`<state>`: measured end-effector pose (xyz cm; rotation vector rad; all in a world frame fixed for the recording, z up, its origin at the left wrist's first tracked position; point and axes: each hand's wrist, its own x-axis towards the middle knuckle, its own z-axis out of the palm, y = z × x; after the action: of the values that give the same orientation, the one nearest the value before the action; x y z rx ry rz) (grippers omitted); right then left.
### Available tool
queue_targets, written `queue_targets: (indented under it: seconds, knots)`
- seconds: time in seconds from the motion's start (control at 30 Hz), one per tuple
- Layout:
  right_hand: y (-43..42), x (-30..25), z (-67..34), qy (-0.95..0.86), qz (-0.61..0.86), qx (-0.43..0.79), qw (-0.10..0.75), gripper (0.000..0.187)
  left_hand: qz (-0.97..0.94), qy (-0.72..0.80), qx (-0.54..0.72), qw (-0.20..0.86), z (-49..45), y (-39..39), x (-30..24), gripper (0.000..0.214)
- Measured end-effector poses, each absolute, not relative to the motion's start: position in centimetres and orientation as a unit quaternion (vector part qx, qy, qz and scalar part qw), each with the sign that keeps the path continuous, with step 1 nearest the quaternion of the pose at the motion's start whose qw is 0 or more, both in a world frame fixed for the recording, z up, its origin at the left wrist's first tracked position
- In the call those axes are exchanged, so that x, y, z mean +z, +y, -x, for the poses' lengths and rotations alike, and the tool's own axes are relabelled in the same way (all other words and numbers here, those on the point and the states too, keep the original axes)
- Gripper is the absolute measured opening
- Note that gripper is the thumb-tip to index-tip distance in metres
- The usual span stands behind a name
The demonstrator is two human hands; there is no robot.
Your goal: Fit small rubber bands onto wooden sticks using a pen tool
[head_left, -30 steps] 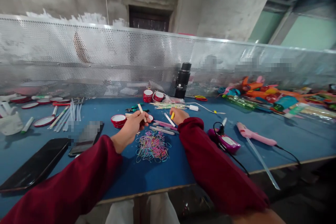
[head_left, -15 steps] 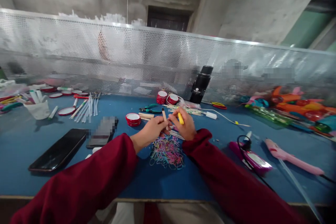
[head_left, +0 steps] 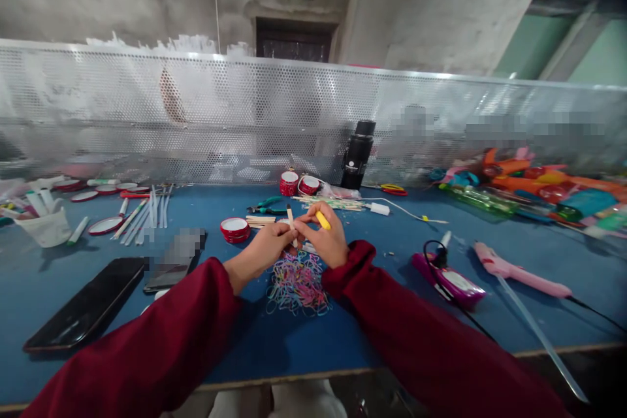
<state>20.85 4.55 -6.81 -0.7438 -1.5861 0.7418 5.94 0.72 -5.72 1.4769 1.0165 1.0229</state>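
Observation:
Pinched in my left hand (head_left: 262,247) is a short, flat wooden stick (head_left: 290,214), upright with a dark upper end. My right hand (head_left: 329,238) is closed around a yellow pen-shaped tool (head_left: 322,220), whose exact kind I cannot make out. The right thumb and fingertips meet the left ones at the stick. Just below both hands lies a loose heap of coloured rubber bands (head_left: 298,284). Beside my left hand are a small red-and-white drum (head_left: 235,230) and several wooden sticks (head_left: 262,221). Pale sticks under the fingers are partly hidden.
Behind my hands are green-handled pliers (head_left: 267,205), two small drums (head_left: 289,183) and a black bottle (head_left: 358,155). Two phones (head_left: 85,304) lie left. A purple power strip (head_left: 448,279) and pink glue gun (head_left: 519,272) lie right. A perforated metal panel (head_left: 220,117) borders the table.
My view has shifted, so the table things sit further left in it. My right fingertips have come closer to the stick. Both hands keep what they hold.

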Motion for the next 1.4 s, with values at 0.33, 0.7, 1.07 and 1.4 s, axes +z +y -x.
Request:
queue_targets:
  seconds: [0.33, 0.7, 1.07, 1.4]
  knots:
    - [4.0, -6.2, -20.7, -0.681, 0.333, 0.292, 0.583, 0.034, -0.606, 0.424, 0.466, 0.485, -5.9, 0.4, -5.1, 0.025]
    - [4.0, -6.4, -20.9, -0.704, 0.327, 0.254, 0.577, 0.029, -0.614, 0.406, 0.433, 0.520, -5.9, 0.3, -5.4, 0.027]
    - [3.9, -6.0, -20.9, -0.707, 0.319, 0.272, 0.570, 0.027, -0.611, 0.409, 0.430, 0.524, -5.9, 0.4, -5.7, 0.025]
    - [4.2, -6.2, -21.0, -0.702, 0.319, 0.301, 0.560, 0.028, -0.618, 0.408, 0.423, 0.522, -5.8, 0.2, -5.5, 0.026]
